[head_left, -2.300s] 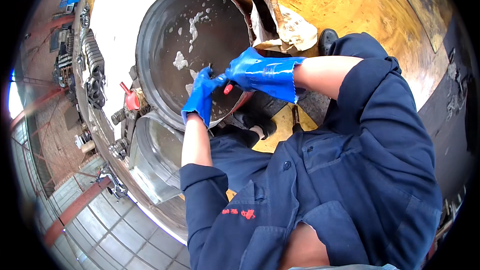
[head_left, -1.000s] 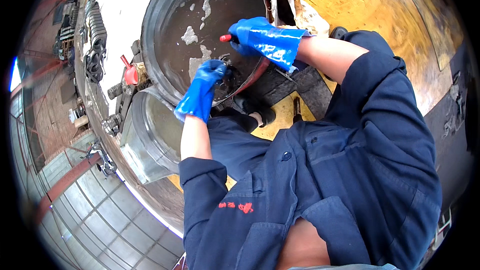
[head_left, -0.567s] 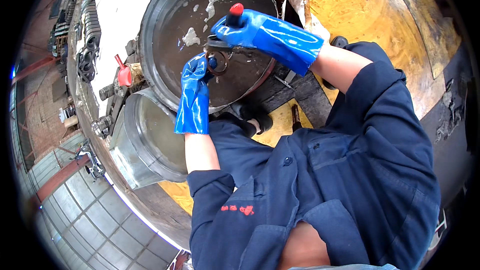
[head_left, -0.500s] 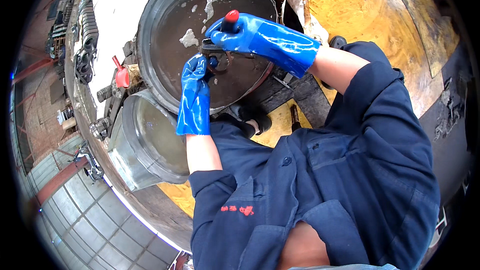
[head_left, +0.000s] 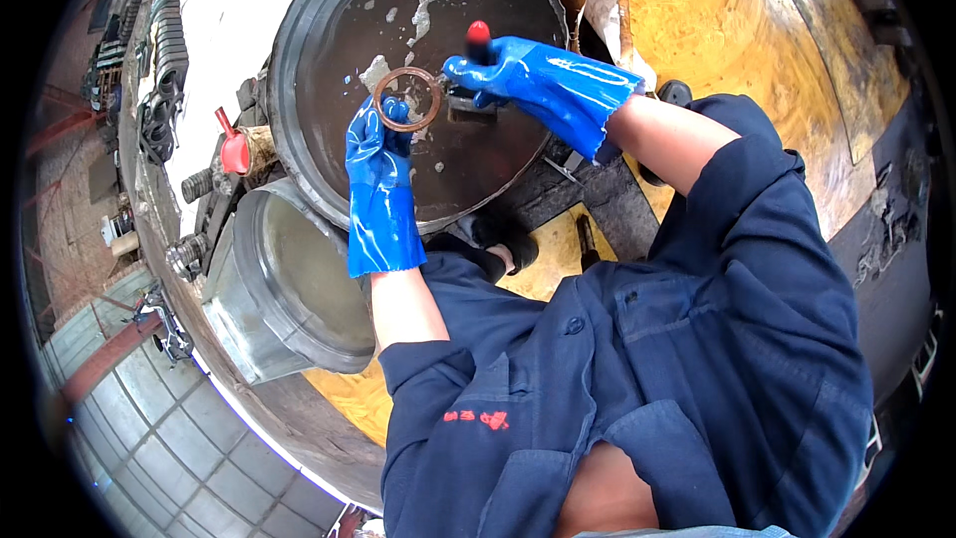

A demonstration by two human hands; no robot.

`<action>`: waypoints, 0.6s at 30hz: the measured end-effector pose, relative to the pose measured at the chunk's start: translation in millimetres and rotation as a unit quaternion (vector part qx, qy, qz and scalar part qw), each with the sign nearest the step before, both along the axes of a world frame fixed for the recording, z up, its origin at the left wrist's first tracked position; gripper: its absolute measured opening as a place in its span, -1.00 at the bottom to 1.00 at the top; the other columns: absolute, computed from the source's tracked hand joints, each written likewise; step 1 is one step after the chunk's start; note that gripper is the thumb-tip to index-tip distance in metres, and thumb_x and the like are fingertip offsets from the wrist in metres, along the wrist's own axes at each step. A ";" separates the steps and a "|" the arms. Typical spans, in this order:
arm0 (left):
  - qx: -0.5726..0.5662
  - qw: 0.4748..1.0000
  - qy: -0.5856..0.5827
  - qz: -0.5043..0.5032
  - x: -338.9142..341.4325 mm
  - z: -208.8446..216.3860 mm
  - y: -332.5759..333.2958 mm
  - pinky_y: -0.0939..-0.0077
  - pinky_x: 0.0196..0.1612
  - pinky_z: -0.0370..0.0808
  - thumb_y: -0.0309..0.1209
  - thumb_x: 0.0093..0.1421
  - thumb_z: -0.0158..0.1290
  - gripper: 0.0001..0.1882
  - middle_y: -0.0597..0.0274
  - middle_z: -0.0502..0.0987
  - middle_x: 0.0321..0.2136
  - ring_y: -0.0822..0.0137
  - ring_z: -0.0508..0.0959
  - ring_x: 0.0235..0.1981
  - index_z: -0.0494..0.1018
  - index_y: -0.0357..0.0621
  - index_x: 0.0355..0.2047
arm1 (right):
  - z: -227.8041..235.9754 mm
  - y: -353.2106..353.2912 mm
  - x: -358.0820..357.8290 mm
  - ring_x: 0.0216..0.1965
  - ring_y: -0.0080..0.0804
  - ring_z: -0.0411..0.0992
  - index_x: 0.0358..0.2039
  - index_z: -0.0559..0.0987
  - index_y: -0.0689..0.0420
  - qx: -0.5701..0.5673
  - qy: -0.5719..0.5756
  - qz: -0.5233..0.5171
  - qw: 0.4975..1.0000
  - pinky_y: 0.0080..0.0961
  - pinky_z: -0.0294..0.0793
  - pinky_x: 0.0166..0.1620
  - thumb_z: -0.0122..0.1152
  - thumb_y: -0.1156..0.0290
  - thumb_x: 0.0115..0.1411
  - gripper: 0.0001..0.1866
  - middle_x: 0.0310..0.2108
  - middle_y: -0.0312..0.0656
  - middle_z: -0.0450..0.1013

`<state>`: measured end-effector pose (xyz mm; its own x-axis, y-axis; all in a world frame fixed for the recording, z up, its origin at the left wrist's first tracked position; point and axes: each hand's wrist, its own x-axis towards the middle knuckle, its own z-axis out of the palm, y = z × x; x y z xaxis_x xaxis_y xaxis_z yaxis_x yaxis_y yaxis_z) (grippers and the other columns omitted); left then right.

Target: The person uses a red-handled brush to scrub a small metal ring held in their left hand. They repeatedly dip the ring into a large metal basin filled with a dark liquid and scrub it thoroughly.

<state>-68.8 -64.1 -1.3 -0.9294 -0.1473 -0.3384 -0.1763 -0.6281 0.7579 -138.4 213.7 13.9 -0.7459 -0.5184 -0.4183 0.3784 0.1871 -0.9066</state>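
Observation:
My left hand [head_left: 380,164], in a blue rubber glove, pinches the lower edge of a thin copper-coloured ring [head_left: 432,105] and holds it up over a large round tub [head_left: 285,100] of brown liquid. The ring's flat side faces up toward me. In a matching glove, my right hand [head_left: 508,70] is closed round a brush-like tool [head_left: 478,35] with a black, red-tipped handle. Its dark flat head shows below the fingers, beside the ring and apart from it; bristles cannot be made out. Patches of pale foam float on the liquid.
A metal bucket [head_left: 234,324] of murky liquid stands against the tub's near left side. A red scoop [head_left: 234,151] lies beyond it, near several ribbed metal parts [head_left: 169,55]. Curved sheet metal [head_left: 602,0] stands at the tub's right, beside yellow boards [head_left: 697,10].
The ring was low between my hands and mostly hidden; now my left hand has it raised and tilted into full view. My right hand has drawn the tool away to the right.

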 end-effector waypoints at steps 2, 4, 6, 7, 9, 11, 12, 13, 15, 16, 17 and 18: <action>0.034 0.999 0.013 -0.005 -2.6 0.6 10.2 0.23 -0.02 0.74 -0.45 0.38 0.13 -0.69 0.05 0.68 -0.09 0.13 0.71 -0.08 0.53 -0.21 0.11 | -4.8 -5.0 1.8 -0.31 -0.48 0.51 -0.07 0.69 0.18 -0.013 -0.015 0.021 1.000 -0.41 0.50 -0.13 0.33 -0.28 0.23 -0.31 -0.35 -0.22 0.60; 0.045 0.999 0.012 -0.019 -1.7 0.1 16.1 0.24 -0.01 0.73 -0.43 0.38 0.13 -0.65 0.06 0.68 -0.06 0.15 0.71 -0.07 0.51 -0.20 0.15 | -4.8 -7.2 4.8 -0.29 -0.45 0.50 -0.07 0.68 0.22 -0.071 -0.012 0.037 0.997 -0.40 0.49 -0.13 0.35 -0.26 0.23 -0.31 -0.35 -0.23 0.59; 0.043 0.998 -0.011 -0.043 -2.0 0.6 23.1 0.21 0.02 0.72 -0.42 0.38 0.13 -0.67 0.07 0.68 -0.07 0.16 0.71 -0.08 0.51 -0.19 0.13 | 1.8 -3.7 2.1 -0.28 -0.46 0.50 -0.11 0.70 0.18 -0.067 -0.013 0.027 0.997 -0.42 0.49 -0.12 0.38 -0.14 0.25 -0.43 -0.36 -0.22 0.59; -0.112 0.992 -0.053 -0.004 0.7 10.9 37.5 0.26 0.04 0.67 -0.35 0.36 0.17 -0.66 0.07 0.68 -0.10 0.17 0.70 -0.07 0.54 -0.22 0.07 | 11.3 -0.9 -2.0 -0.29 -0.47 0.50 -0.13 0.70 0.16 -0.004 0.013 0.048 0.999 -0.41 0.50 -0.12 0.37 -0.10 0.26 -0.49 -0.36 -0.24 0.60; -0.221 0.971 -0.082 -0.024 13.2 21.1 43.7 0.26 0.03 0.63 -0.25 0.38 0.15 -0.64 0.07 0.69 -0.10 0.16 0.70 -0.08 0.55 -0.20 0.07 | 19.9 -3.0 4.6 -0.32 -0.41 0.55 -0.15 0.71 0.06 0.094 0.111 0.044 0.988 -0.37 0.53 -0.15 0.32 -0.01 0.29 -0.62 -0.36 -0.20 0.63; -0.306 0.936 -0.159 -0.072 12.2 30.0 45.4 0.28 -0.07 0.58 -0.06 0.43 0.10 -0.54 0.01 0.69 -0.10 0.16 0.71 -0.13 0.54 -0.21 0.07 | 15.6 -6.6 5.5 -0.27 -0.20 0.63 -0.19 0.71 -0.05 0.229 0.331 0.093 0.911 -0.25 0.60 -0.19 0.33 0.10 0.20 -0.74 -0.31 -0.17 0.65; -0.304 0.937 -0.159 -0.072 7.6 34.5 50.2 0.28 -0.07 0.58 -0.06 0.43 0.10 -0.54 0.01 0.69 -0.10 0.16 0.71 -0.13 0.54 -0.21 0.07 | 14.6 -6.8 7.2 -0.24 -0.14 0.64 -0.22 0.71 -0.08 0.284 0.428 0.119 0.850 -0.22 0.62 -0.20 0.34 0.15 0.16 -0.78 -0.29 -0.17 0.64; -0.260 0.932 -0.231 -0.098 2.4 40.1 55.2 0.27 -0.08 0.59 -0.01 0.43 0.07 -0.51 0.00 0.69 -0.10 0.15 0.71 -0.13 0.54 -0.21 0.05 | 23.8 -12.1 2.9 -0.22 -0.12 0.64 -0.26 0.70 -0.06 0.347 0.405 0.225 0.815 -0.19 0.65 -0.23 0.36 0.15 0.08 -0.75 -0.32 -0.21 0.63; -0.190 0.923 -0.318 -0.106 -0.9 51.9 71.2 0.28 -0.11 0.60 0.04 0.44 0.02 -0.47 -0.01 0.69 -0.09 0.12 0.71 -0.12 0.55 -0.22 0.03 | 22.6 -18.8 12.9 -0.28 -0.13 0.65 -0.27 0.69 0.02 0.367 0.481 0.282 0.744 -0.17 0.65 -0.31 0.38 0.20 0.07 -0.75 -0.34 -0.21 0.62; -0.190 0.923 -0.318 -0.104 0.2 46.7 67.5 0.28 -0.11 0.60 0.04 0.44 0.02 -0.47 -0.01 0.69 -0.09 0.12 0.71 -0.12 0.55 -0.22 0.03 | 19.4 -21.4 19.6 -0.30 -0.14 0.65 -0.27 0.69 0.04 0.364 0.523 0.290 0.714 -0.17 0.65 -0.33 0.38 0.22 0.07 -0.76 -0.34 -0.20 0.61; -0.162 0.931 -0.302 -0.128 1.2 35.7 60.8 0.29 -0.07 0.62 -0.02 0.44 0.05 -0.49 -0.03 0.69 -0.10 0.12 0.71 -0.14 0.55 -0.28 0.02 | 7.1 -24.5 25.0 -0.31 -0.16 0.65 -0.26 0.65 0.06 0.345 0.545 0.275 0.713 -0.16 0.63 -0.36 0.38 0.30 0.05 -0.76 -0.28 -0.19 0.60; -0.134 0.937 -0.286 -0.150 2.7 29.2 55.8 0.30 -0.04 0.63 -0.08 0.44 0.07 -0.51 -0.05 0.68 -0.12 0.13 0.71 -0.16 0.55 -0.34 0.01 | 5.6 -24.6 25.4 -0.31 -0.16 0.65 -0.26 0.65 0.06 0.343 0.546 0.275 0.713 -0.16 0.63 -0.36 0.38 0.30 0.05 -0.76 -0.28 -0.19 0.60</action>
<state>-66.1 -8.3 27.8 -0.6197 -0.0590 -0.7827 -0.7408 -0.2853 0.6081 -113.0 189.1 19.6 -0.5835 -0.8111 -0.0402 -0.7852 0.5761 -0.2271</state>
